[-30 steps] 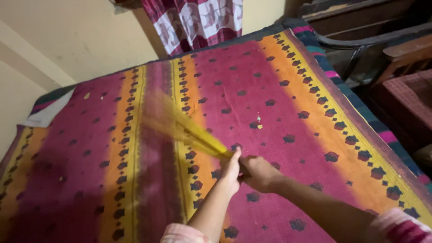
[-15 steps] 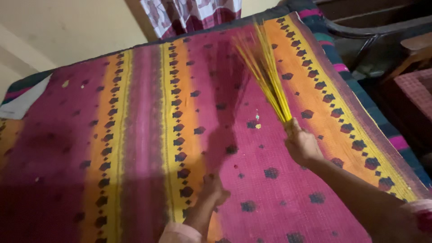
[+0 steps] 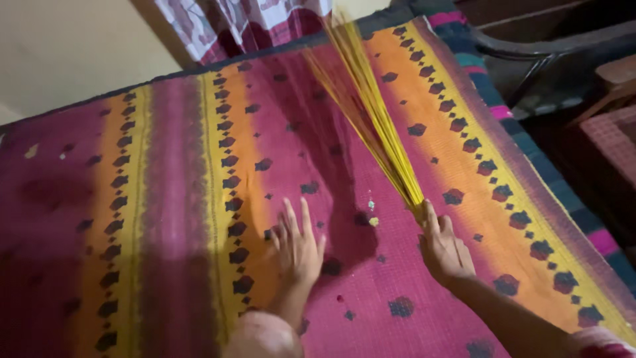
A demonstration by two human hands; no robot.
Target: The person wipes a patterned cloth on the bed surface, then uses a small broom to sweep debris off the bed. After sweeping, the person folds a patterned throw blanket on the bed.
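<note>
The right hand (image 3: 445, 248) grips the base of a yellow stick broom (image 3: 371, 113), its bristles fanning away over a magenta, orange and yellow patterned bedspread (image 3: 165, 199). The left hand (image 3: 298, 245) lies flat on the bedspread, fingers spread, empty.

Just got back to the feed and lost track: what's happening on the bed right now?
A person is working over a bed cover striped in magenta, orange and yellow. The right hand grips the bound end of a yellow stick broom, whose bristles fan out toward the far edge near the curtain. The left hand lies flat on the cover, fingers spread. A few small pale crumbs sit on the cloth between the two hands.
</note>
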